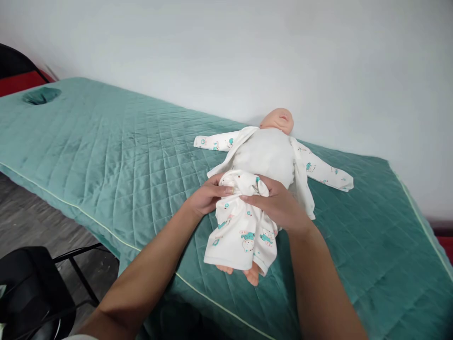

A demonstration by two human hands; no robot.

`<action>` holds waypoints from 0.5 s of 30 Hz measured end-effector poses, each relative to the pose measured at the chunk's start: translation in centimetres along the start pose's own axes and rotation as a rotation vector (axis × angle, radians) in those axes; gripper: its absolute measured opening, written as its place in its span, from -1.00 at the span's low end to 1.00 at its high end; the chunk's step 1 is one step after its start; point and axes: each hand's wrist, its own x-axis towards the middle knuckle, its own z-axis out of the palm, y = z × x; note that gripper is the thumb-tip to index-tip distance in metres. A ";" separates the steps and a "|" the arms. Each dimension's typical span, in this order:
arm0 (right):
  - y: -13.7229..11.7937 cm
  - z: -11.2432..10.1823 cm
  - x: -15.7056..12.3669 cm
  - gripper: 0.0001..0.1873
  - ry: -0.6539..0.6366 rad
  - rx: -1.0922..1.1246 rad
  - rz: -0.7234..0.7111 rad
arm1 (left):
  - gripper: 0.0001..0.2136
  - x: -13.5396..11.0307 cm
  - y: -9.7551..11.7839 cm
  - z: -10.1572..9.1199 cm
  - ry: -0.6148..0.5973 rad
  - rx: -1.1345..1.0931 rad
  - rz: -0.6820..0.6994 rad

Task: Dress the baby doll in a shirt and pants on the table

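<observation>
A baby doll (278,120) lies on its back on a teal quilted bed (116,151), head toward the wall. It wears an open white printed top (318,170) with sleeves spread to both sides. White printed trousers (244,233) cover its legs, and its feet poke out below. My left hand (207,196) pinches the trousers' waistband at the doll's left hip. My right hand (279,203) grips the bunched waistband over the doll's belly. Both hands are closed on the cloth.
A white wall runs behind the bed. The bed has a face hole (41,96) at its far left end. A black chair (31,288) stands on the grey floor at lower left. A red and black object (17,75) sits at upper left.
</observation>
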 end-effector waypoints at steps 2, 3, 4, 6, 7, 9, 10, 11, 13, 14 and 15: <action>0.0 0.0 0.1 -0.72 0.011 0.023 0.010 | -0.62 0.2 -0.1 0.0 -0.010 0.015 0.004; 0.0 0.0 0.1 -0.72 0.016 0.039 0.012 | -0.62 0.3 -0.1 0.0 -0.012 0.021 0.009; 0.1 0.0 0.1 -0.72 0.018 0.052 0.011 | -0.62 0.4 -0.1 0.1 -0.012 0.023 0.018; 0.2 0.0 0.2 -0.69 0.009 0.062 -0.001 | -0.64 0.4 -0.1 0.2 -0.012 0.018 0.045; 0.3 0.0 0.2 -0.67 0.002 0.062 -0.012 | -0.65 0.4 0.0 0.2 -0.011 0.015 0.059; 0.4 0.0 0.2 -0.64 -0.009 0.065 -0.038 | -0.70 0.4 0.0 0.3 -0.005 0.016 0.077; 0.5 0.0 0.2 -0.64 -0.016 0.069 -0.049 | -0.71 0.3 0.0 0.4 0.001 0.019 0.082; 0.5 0.0 0.2 -0.65 -0.021 0.073 -0.057 | -0.72 0.3 0.0 0.4 0.010 0.024 0.082; 0.4 0.0 0.2 -0.68 -0.032 0.073 -0.064 | -0.71 0.2 0.0 0.4 0.030 0.031 0.072; 0.4 0.0 0.3 -0.69 -0.036 0.070 -0.065 | -0.70 0.2 0.0 0.4 0.039 0.033 0.069; 0.4 0.0 0.3 -0.69 -0.037 0.064 -0.066 | -0.69 0.2 0.0 0.4 0.045 0.036 0.066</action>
